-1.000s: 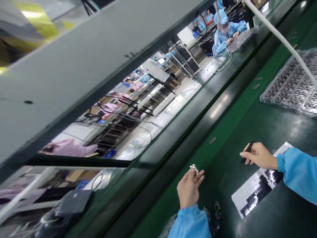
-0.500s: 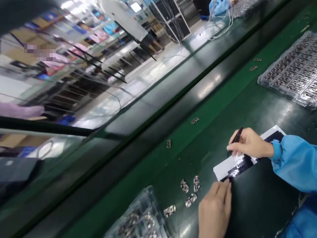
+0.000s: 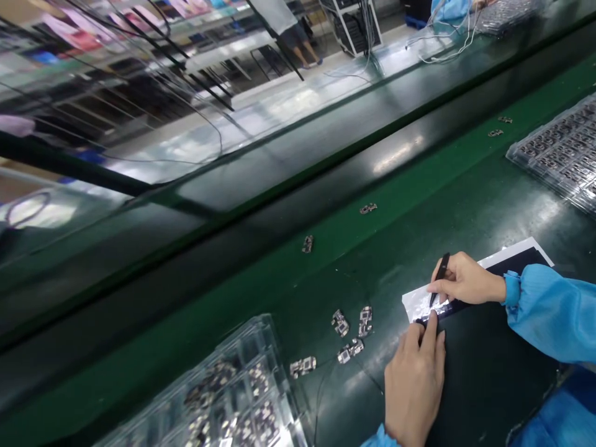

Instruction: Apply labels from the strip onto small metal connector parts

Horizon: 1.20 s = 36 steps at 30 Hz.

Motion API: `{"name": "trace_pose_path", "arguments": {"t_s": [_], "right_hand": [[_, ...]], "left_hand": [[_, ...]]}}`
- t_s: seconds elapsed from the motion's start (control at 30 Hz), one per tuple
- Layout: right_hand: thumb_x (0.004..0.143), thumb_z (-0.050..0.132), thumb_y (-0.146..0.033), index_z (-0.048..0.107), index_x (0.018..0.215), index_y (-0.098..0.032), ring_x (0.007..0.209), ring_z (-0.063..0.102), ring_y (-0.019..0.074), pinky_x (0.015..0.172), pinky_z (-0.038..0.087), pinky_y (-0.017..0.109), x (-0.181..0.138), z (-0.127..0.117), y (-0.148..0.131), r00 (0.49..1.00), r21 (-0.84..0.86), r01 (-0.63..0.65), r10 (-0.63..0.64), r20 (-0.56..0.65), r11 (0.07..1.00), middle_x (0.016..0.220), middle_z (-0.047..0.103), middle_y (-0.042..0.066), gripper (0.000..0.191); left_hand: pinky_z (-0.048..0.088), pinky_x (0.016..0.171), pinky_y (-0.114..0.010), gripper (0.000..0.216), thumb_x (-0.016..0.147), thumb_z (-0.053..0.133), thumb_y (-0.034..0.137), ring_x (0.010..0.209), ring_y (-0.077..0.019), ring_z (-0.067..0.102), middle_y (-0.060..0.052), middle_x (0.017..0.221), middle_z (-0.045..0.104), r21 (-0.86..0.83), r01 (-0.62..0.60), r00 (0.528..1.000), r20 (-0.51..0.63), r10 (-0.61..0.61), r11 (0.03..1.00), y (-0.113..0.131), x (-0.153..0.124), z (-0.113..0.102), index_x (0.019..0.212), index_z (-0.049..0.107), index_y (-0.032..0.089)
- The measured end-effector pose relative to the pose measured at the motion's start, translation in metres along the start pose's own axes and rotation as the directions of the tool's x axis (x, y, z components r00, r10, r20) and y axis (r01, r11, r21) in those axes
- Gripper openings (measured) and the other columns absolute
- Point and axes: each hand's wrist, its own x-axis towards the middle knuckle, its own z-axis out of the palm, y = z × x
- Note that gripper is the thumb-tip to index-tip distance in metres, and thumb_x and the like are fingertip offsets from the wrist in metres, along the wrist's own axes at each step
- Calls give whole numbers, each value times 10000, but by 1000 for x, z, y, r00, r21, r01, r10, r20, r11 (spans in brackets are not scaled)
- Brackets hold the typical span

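My right hand (image 3: 465,279) grips black tweezers (image 3: 439,274), their tip pressed onto a white backing sheet (image 3: 500,256) that carries black film pieces. My left hand (image 3: 415,379) lies flat, fingers together, with its fingertips holding down the sheet's near left corner. Both wrists wear blue sleeves. Several small metal parts (image 3: 349,332) lie loose on the green bench (image 3: 288,292) just left of my left hand.
A clear blister tray (image 3: 223,397) holding metal parts sits at the lower left. Another clear tray (image 3: 559,155) of dark parts lies at the far right. Three stray parts (image 3: 367,208) rest on the green belt. Cables and a worker's blue sleeve (image 3: 447,9) show far up the line.
My view dropped from the far line to the bench. My left hand put down the metal part it held and moved onto the sheet corner. My right hand lowered the tweezers onto the sheet.
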Motion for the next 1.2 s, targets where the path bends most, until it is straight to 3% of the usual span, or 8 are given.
{"name": "trace_pose_path", "arguments": {"t_s": [0.57, 1.2], "right_hand": [[659, 723, -373, 568, 710, -109, 506, 607, 113, 471, 466, 196, -1, -2, 1, 996, 40, -80, 79, 41, 996, 539, 601, 7, 311], [653, 726, -394, 564, 707, -111, 508, 607, 114, 466, 457, 197, -2, -3, 0, 997, 18, -67, 67, 27, 998, 551, 602, 9, 330]], "left_hand": [[444, 523, -248, 340, 919, 385, 267, 649, -141, 593, -22, 827, 558, -30, 23, 999, 47, -22, 999, 0, 3, -4, 1221, 528, 204], [449, 515, -248, 342, 920, 383, 281, 650, -143, 600, -30, 844, 571, -23, 12, 1000, 16, -12, 1000, 2, 5, -6, 1210, 542, 197]]}}
